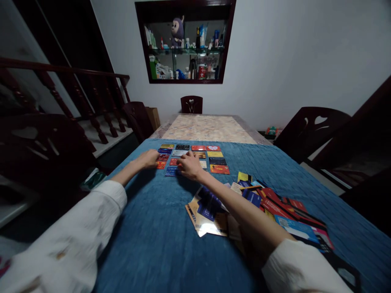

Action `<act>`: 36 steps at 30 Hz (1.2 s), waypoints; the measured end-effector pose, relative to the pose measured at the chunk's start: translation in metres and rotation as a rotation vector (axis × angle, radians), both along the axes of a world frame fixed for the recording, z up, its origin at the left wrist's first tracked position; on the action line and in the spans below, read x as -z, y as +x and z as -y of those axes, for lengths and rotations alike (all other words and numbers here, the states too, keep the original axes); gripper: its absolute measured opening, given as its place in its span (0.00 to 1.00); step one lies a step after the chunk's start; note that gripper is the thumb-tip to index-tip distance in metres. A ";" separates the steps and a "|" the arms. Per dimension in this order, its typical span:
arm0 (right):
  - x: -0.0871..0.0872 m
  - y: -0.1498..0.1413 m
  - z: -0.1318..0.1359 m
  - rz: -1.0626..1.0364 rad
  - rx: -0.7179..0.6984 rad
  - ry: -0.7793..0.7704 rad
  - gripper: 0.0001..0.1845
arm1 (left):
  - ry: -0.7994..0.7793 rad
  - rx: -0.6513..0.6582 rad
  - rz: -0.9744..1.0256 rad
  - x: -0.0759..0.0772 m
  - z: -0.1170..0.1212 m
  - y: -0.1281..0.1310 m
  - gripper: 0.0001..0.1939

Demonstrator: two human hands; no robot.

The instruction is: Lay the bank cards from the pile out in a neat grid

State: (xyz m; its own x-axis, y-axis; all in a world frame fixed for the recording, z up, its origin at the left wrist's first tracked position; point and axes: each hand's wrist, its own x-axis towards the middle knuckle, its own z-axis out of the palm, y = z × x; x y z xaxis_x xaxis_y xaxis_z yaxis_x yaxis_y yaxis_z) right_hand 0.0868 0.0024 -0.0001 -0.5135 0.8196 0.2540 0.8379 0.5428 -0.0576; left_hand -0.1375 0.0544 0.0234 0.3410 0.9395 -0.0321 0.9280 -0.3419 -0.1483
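Several coloured cards (214,156) lie in neat rows on a blue quilted cloth (159,236). My left hand (148,158) rests at the left end of the rows, fingers curled over a red card (161,165). My right hand (190,166) lies on the middle of the rows, fingers bent down onto a blue card (171,171) in the nearest row. Whether either hand grips a card is hidden by the fingers. A loose heap of cards (269,207) spreads under and to the right of my right forearm.
The table (207,128) runs away from me, its far half bare patterned top. Dark wooden chairs stand at the far end (191,104), left (139,118) and right (311,130). A wall niche (185,42) holds bottles and a plush toy. A stair railing (61,81) is on the left.
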 end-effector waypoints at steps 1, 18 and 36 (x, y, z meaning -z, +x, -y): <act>0.001 0.008 0.003 0.001 0.002 0.005 0.16 | 0.015 0.014 0.016 -0.002 0.004 0.009 0.08; 0.026 0.140 0.061 -0.085 0.088 0.118 0.08 | 0.111 0.356 0.083 -0.003 0.098 0.187 0.12; 0.053 0.242 0.137 -0.153 0.057 0.103 0.24 | 0.107 0.614 0.182 0.022 0.167 0.260 0.21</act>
